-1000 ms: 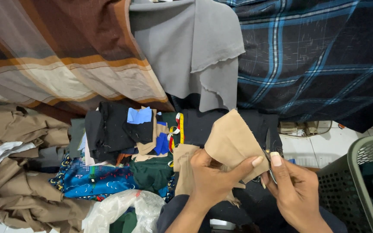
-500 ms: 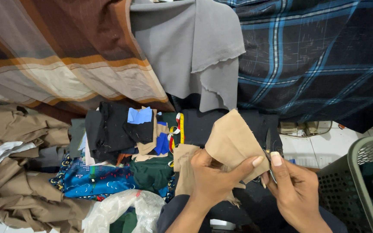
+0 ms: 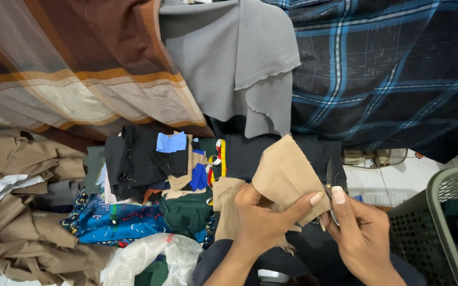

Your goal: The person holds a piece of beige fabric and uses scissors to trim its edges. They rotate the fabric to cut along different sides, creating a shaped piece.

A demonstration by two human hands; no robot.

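Tan cloth, a small cut piece [image 3: 284, 177], is held up in the lower middle of the head view, pinched by the left hand [image 3: 263, 220], whose fingers are curled shut around its lower edge with the thumb laid across the front. To its right, the right hand [image 3: 359, 238] is closed about a pair of scissors [image 3: 328, 185]; only the dark blades show, standing upright against the right edge of the piece, and how far they are parted cannot be told.

For a clean cut, the cloth would best be kept taut between thumb and fingers, with the thumb tip held clear of the blades, since it lies just beside them. The edge should be fed deep into the blades rather than nipped at the tips.

Behind the hands, at mid-frame, a heap of fabric scraps [image 3: 149, 175] in black, blue and green is spread out, with a yellow measuring tape [image 3: 221, 156] across it. A grey plastic basket [image 3: 441, 212] stands at the lower right, and folded tan garments [image 3: 17, 212] are piled at the left.
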